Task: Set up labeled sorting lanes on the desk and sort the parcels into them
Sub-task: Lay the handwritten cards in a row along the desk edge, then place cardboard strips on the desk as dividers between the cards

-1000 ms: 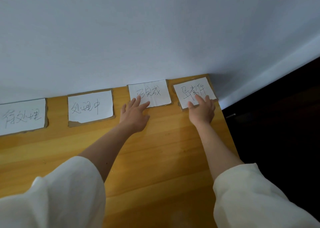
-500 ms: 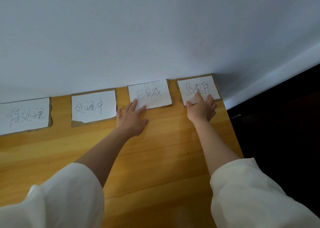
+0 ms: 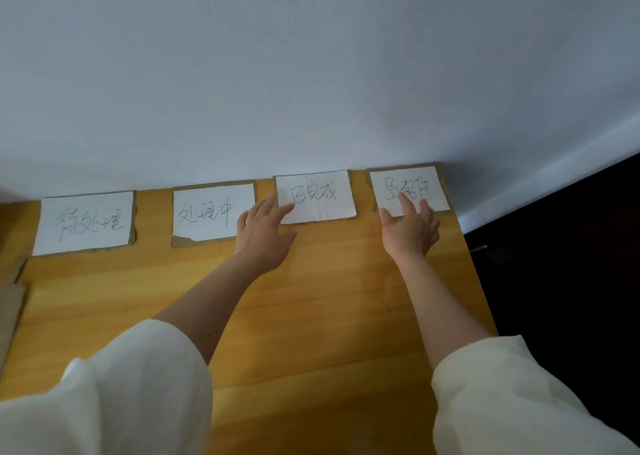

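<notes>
Nearest, two cream sleeves [image 3: 138, 385] reach out over the wooden desk [image 3: 311, 316]. Farther on, the left hand [image 3: 265, 236] lies flat with fingers spread, holding nothing, its fingertips on the near left corner of the third label card [image 3: 317, 196]. The right hand [image 3: 410, 228], fingers also spread, presses the fourth label card [image 3: 408, 188]; to the left along the wall [image 3: 311, 74] lie the second label card [image 3: 213, 212] and first label card [image 3: 85, 222], with no parcels in view.
</notes>
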